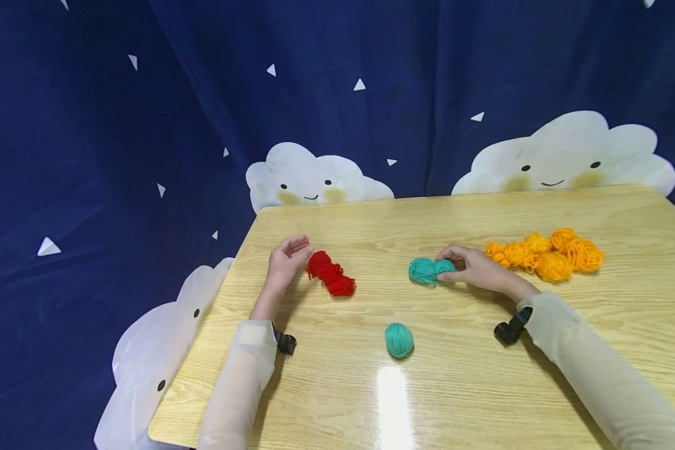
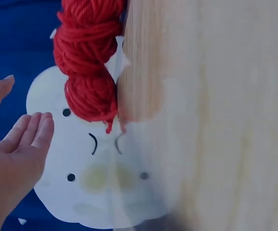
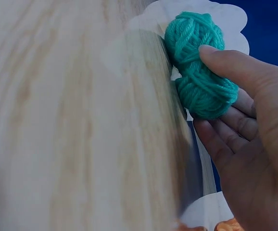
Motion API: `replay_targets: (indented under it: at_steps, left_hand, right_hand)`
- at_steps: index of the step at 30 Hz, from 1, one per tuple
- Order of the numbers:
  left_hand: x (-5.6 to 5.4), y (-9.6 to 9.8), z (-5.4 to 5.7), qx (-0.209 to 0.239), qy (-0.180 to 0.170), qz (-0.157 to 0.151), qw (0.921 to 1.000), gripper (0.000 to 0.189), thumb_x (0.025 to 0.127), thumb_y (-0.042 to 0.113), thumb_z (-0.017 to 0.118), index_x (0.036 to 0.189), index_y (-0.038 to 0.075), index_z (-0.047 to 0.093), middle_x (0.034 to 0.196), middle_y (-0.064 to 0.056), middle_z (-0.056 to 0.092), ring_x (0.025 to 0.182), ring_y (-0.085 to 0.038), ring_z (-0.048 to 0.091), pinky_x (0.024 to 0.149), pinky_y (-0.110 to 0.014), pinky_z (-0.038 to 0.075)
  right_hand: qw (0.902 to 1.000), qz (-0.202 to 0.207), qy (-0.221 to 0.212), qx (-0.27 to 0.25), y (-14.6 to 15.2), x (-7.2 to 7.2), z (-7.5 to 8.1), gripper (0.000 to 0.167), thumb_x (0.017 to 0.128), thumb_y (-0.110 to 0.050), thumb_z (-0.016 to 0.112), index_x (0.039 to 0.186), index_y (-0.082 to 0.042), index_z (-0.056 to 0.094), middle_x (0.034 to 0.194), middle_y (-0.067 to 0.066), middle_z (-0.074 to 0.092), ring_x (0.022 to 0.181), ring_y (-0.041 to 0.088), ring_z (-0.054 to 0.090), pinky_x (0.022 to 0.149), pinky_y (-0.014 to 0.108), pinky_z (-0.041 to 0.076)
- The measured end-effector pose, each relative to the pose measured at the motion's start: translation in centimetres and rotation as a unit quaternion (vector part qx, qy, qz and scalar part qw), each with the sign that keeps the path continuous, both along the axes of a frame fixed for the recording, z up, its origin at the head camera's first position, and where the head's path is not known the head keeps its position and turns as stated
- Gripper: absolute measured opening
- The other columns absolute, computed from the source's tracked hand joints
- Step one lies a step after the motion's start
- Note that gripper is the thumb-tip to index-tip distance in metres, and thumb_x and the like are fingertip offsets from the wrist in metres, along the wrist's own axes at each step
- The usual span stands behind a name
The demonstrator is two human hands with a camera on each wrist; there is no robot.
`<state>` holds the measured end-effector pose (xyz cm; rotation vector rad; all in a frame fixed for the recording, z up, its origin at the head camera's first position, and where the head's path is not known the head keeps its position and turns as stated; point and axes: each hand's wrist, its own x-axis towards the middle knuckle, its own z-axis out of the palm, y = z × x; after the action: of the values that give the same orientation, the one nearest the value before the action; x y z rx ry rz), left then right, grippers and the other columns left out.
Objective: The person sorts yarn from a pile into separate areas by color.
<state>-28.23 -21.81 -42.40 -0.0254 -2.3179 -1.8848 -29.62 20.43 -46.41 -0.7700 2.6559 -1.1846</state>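
Observation:
In the head view, several red yarn balls [image 1: 330, 274] lie in a slanting row on the left of the table. My left hand [image 1: 288, 257] is beside the row's far end; a gap separates its fingers from the red yarn [image 2: 90, 94] in the left wrist view. Two teal yarn balls [image 1: 424, 271] touch each other right of the middle. My right hand [image 1: 471, 267] pinches the nearer one, its thumb on top of the teal yarn [image 3: 207, 94] and its fingers along the side. A single teal yarn ball [image 1: 399, 340] rests closer to me, touched by neither hand.
Several orange yarn balls [image 1: 554, 265] sit in a cluster at the right, just beyond my right wrist. Behind the wooden table [image 1: 337, 231] hangs a dark blue curtain [image 1: 337, 112] with white cloud shapes [image 1: 315, 175] along the edge.

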Motion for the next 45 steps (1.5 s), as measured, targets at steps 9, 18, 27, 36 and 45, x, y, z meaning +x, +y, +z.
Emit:
replay_targets:
  at_steps: [9, 18, 27, 36, 45]
  left_hand:
    - [2.5, 2.3, 1.2, 0.014, 0.043, -0.066, 0.9968, 0.042, 0.088, -0.001, 0.068, 0.127, -0.008, 0.055, 0.132, -0.028, 0.057, 0.127, -0.038, 0.055, 0.105, -0.026, 0.047]
    - [3.9, 3.7, 1.4, 0.01, 0.049, -0.127, 0.9907, 0.042, 0.087, -0.003, 0.069, 0.127, -0.007, 0.056, 0.132, -0.027, 0.058, 0.126, -0.035, 0.056, 0.108, -0.037, 0.045]
    - [5.4, 5.0, 1.9, -0.024, 0.049, -0.176, 0.9829, 0.044, 0.086, -0.002, 0.071, 0.128, -0.004, 0.057, 0.131, -0.024, 0.059, 0.122, -0.025, 0.06, 0.107, -0.029, 0.046]
    - [7.2, 6.9, 2.2, -0.059, 0.037, -0.248, 0.9662, 0.049, 0.084, 0.002, 0.074, 0.13, 0.0, 0.056, 0.133, -0.022, 0.059, 0.128, -0.035, 0.056, 0.109, -0.05, 0.042]
    - [8.5, 8.8, 2.2, -0.111, 0.059, -0.326, 0.937, 0.047, 0.083, 0.004, 0.076, 0.126, 0.001, 0.059, 0.131, -0.019, 0.06, 0.126, -0.036, 0.057, 0.107, -0.035, 0.047]
  right_hand:
    - [1.0, 0.001, -0.006, 0.001, 0.2, -0.1, -0.1, 0.043, 0.086, -0.035, 0.074, 0.121, -0.014, 0.061, 0.121, 0.005, 0.065, 0.108, 0.018, 0.059, 0.093, 0.031, 0.05]
    - [1.0, 0.002, -0.007, -0.001, 0.1, 0.2, 0.1, 0.042, 0.086, -0.034, 0.075, 0.121, -0.014, 0.061, 0.12, 0.005, 0.064, 0.101, 0.012, 0.059, 0.087, 0.024, 0.05]
    - [1.0, 0.002, -0.006, -0.004, 0.1, 0.2, 0.1, 0.041, 0.086, -0.033, 0.075, 0.12, -0.014, 0.061, 0.118, 0.005, 0.064, 0.098, 0.011, 0.058, 0.085, 0.023, 0.049]
    - [1.0, 0.004, -0.005, -0.006, 0.2, 0.3, -0.1, 0.041, 0.087, -0.034, 0.074, 0.12, -0.014, 0.061, 0.119, 0.006, 0.064, 0.098, 0.012, 0.057, 0.083, 0.023, 0.048]
    - [1.0, 0.002, -0.002, 0.001, 0.1, 0.3, 0.0, 0.042, 0.087, -0.034, 0.074, 0.121, -0.014, 0.061, 0.121, 0.006, 0.064, 0.101, 0.015, 0.056, 0.085, 0.024, 0.047]
